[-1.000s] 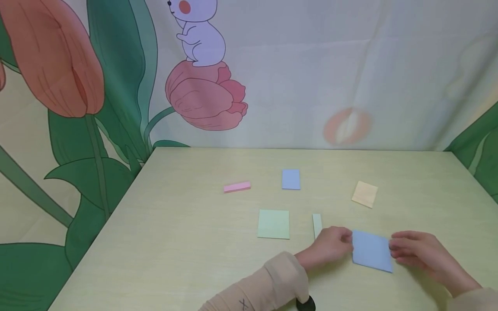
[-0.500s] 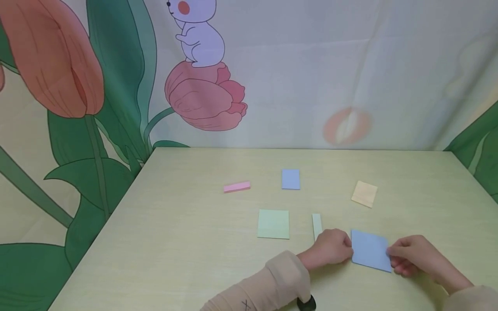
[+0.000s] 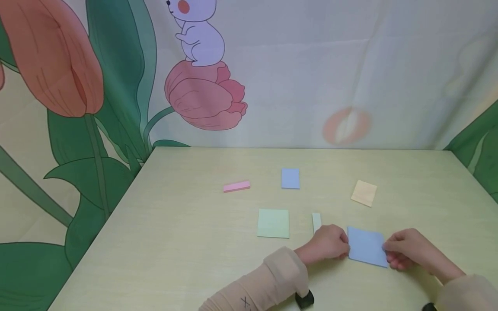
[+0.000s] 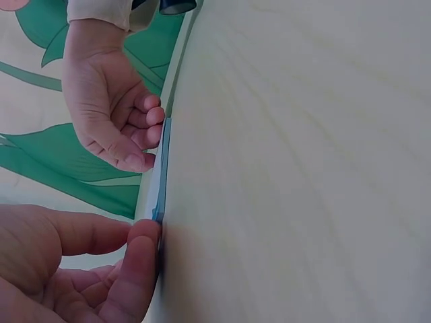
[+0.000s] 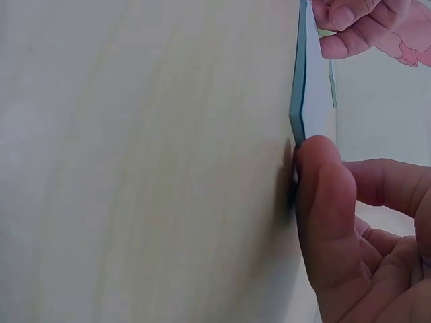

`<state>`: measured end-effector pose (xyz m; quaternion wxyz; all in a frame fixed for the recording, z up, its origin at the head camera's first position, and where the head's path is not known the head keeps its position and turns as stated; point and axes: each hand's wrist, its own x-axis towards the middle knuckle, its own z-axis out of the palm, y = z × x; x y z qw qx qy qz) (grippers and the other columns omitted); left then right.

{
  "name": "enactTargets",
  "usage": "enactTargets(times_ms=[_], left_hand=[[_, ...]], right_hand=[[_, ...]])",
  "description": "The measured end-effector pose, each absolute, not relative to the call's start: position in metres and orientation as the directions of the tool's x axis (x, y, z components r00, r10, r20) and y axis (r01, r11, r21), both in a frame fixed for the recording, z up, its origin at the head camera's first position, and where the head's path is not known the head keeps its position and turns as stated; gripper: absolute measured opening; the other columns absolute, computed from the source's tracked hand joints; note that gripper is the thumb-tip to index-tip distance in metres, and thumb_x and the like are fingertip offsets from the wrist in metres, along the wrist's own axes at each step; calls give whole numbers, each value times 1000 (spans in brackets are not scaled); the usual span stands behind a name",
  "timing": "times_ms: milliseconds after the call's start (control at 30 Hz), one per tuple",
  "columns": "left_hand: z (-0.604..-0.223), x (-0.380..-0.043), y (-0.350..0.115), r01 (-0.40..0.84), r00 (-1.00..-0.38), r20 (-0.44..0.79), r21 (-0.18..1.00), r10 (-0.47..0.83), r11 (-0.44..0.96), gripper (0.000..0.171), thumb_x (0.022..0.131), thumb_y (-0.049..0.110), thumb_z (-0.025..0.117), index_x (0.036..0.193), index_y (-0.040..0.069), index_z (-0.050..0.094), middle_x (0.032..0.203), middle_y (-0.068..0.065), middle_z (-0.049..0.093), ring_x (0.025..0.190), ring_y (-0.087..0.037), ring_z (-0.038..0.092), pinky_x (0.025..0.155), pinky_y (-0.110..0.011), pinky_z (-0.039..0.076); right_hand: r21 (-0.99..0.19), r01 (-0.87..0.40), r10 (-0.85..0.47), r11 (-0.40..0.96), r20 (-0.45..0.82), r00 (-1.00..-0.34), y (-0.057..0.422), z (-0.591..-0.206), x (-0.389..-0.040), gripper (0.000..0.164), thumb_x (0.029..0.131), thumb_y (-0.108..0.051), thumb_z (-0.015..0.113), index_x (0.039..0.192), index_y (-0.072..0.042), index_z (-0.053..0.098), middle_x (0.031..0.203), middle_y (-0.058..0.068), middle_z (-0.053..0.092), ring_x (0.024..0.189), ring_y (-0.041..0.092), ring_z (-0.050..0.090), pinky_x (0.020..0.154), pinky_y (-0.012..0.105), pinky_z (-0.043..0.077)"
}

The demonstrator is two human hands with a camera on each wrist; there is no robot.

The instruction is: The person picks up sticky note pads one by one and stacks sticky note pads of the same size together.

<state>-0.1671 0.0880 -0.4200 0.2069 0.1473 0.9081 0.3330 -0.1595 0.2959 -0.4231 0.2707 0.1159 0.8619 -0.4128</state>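
Blue pad, pink strip

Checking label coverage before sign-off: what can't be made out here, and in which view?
Head: near end of the pale green strip, hidden by the left hand.
Head: black object beside the right sleeve, cut off by the bottom edge.
Left wrist: near end of the larger blue pad, covered by the left hand's fingertip.
Right wrist: far end of the larger blue pad, cut off by the top edge.

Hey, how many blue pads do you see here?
2. The small blue pad lies toward the far edge of the table; the large blue pad is between the left hand and the right hand. The hands could hide another small one.
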Motion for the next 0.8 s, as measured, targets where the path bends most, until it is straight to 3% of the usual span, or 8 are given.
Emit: enactTargets(times_ms=[433,800], left_hand=[[-417,-175,83,155,-873,-272,633,405,759,17,76,12,64,60,10,60,48,4,51,46,-7,44,48,-15,34],[-416,-180,85,182,-885,-260,569,385,802,31,75,12,65,47,10,50,40,5,42,39,-8,37,44,-16,27]], right_hand=[[-681,402,-66,612,-551,-832,291,-423,-170,19,86,-9,51,91,8,57,65,6,60,54,12,57,52,26,49],[-701,372,-98,608,-532,-841,287,-420,-176,18,86,-6,49,91,10,56,64,5,59,54,11,56,52,26,49]])
